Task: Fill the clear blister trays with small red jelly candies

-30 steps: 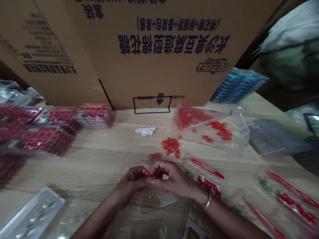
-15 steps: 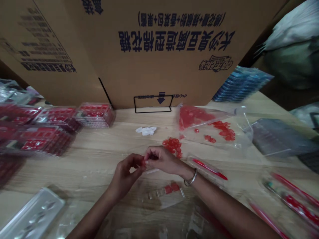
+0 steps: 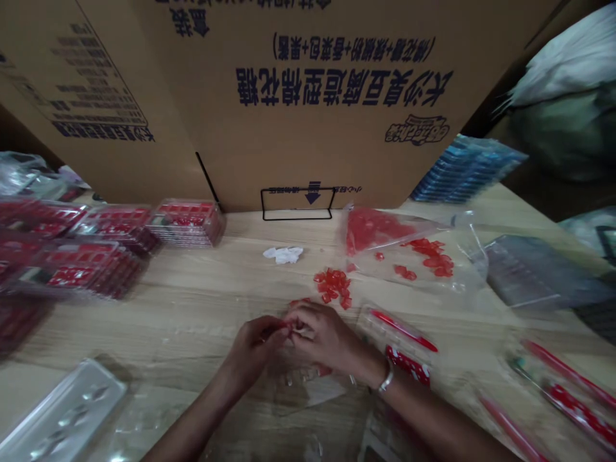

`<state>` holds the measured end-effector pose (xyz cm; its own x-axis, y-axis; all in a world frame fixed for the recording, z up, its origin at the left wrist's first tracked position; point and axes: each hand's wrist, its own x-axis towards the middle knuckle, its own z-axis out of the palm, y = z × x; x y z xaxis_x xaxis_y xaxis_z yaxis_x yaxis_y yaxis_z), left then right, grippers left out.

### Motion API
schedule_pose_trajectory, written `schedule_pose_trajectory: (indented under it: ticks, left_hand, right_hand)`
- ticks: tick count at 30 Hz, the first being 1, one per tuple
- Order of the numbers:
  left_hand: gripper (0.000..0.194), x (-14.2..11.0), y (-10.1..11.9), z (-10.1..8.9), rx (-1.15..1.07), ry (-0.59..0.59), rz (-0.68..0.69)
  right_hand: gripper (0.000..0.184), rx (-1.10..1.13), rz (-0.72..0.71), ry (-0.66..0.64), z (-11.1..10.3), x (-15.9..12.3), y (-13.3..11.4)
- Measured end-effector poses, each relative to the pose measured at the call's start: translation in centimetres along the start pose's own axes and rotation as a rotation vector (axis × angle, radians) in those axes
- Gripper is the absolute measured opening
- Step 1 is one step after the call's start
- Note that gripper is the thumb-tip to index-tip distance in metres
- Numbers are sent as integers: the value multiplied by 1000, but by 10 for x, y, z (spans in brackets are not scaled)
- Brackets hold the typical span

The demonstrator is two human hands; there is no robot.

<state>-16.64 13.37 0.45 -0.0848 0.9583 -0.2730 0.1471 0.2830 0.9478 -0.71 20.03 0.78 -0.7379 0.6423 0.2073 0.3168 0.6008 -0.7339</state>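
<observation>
My left hand and my right hand meet at the middle of the table, fingertips pinched together. Between them shows a bit of a small red translucent piece, mostly covered by the fingers. Under my right hand lies a clear plastic tray with small compartments, partly hidden by that hand. Just beyond my hands is a loose pile of red translucent pieces. A bracelet circles my right wrist.
A large cardboard box stands across the back. Stacked red packs fill the left. A plastic bag of red pieces lies back right, near blue packs. A red pen sits in clear packaging; a white tray lies front left.
Both hands have shifted nearer to me and slightly right, still pinched together. My right hand now covers more of the clear tray. A red dotted item beside my right wrist has come into view.
</observation>
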Motion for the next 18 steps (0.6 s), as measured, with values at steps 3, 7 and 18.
schedule_pose_trajectory:
  ticks: [3, 7, 18]
  left_hand:
    - [15, 15, -5, -12, 461, 188, 253]
    - [15, 27, -11, -18, 798, 138, 404]
    - [12, 48, -26, -14, 536, 26, 375]
  right_hand:
    - [6, -224, -87, -75, -4, 22, 16]
    - [2, -402, -114, -183, -3, 35, 28]
    - [9, -453, -65, -79, 8, 29, 34]
